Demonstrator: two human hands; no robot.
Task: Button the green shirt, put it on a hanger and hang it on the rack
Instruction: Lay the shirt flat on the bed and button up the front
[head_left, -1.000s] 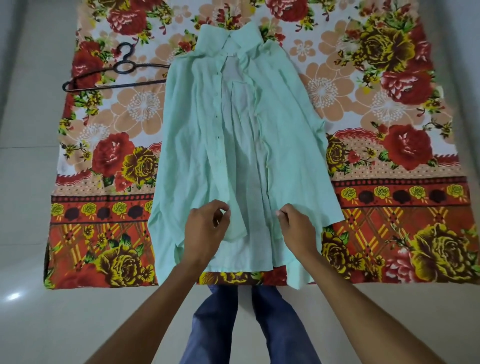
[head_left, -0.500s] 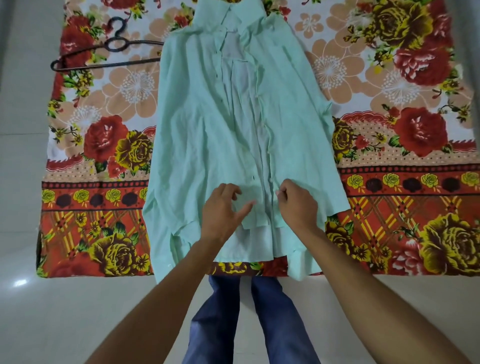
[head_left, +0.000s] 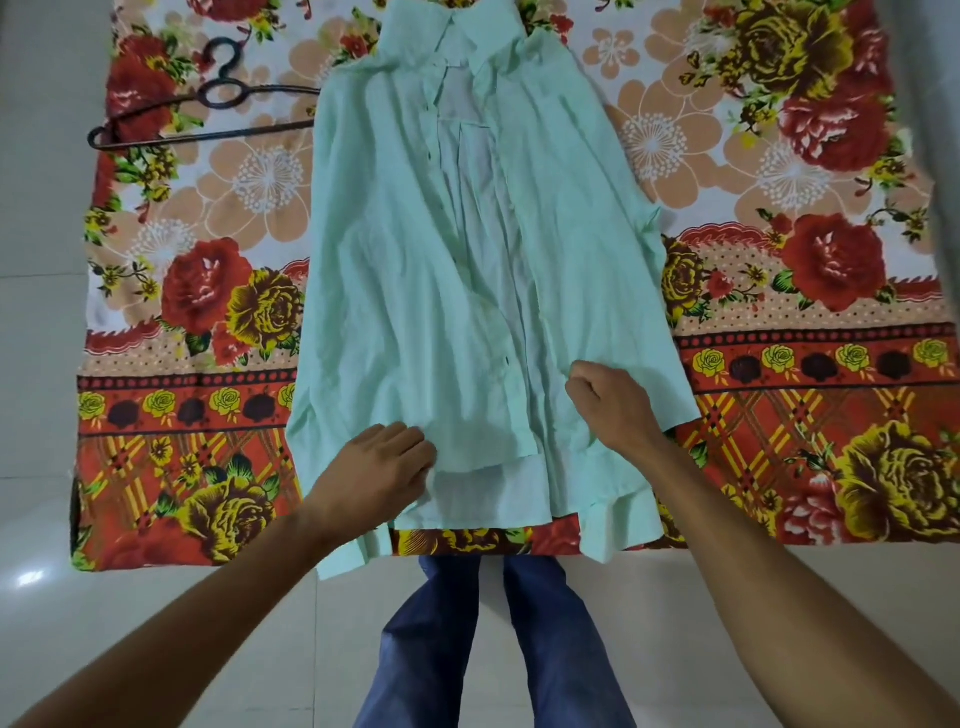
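The pale green shirt (head_left: 395, 270) lies face up and unbuttoned on a flowered sheet, collar at the far end, with its white inside showing down the middle. My left hand (head_left: 379, 467) rests palm down on the lower left front panel near the hem, fingers together, gripping nothing that I can see. My right hand (head_left: 608, 405) is closed in a fist on the inner edge of the right front panel. A black hanger (head_left: 208, 98) lies on the sheet to the left of the shirt's shoulder, its right end under the fabric.
The flowered sheet (head_left: 805, 312) is spread over a pale tiled floor (head_left: 47, 260). My legs in blue jeans (head_left: 431, 634) stand at the sheet's near edge, just below the shirt's hem. No rack is in view.
The left front panel has been drawn rightward, narrowing the open gap. My left hand slid back down and left to the hem. My right hand kept its grip on the right panel.
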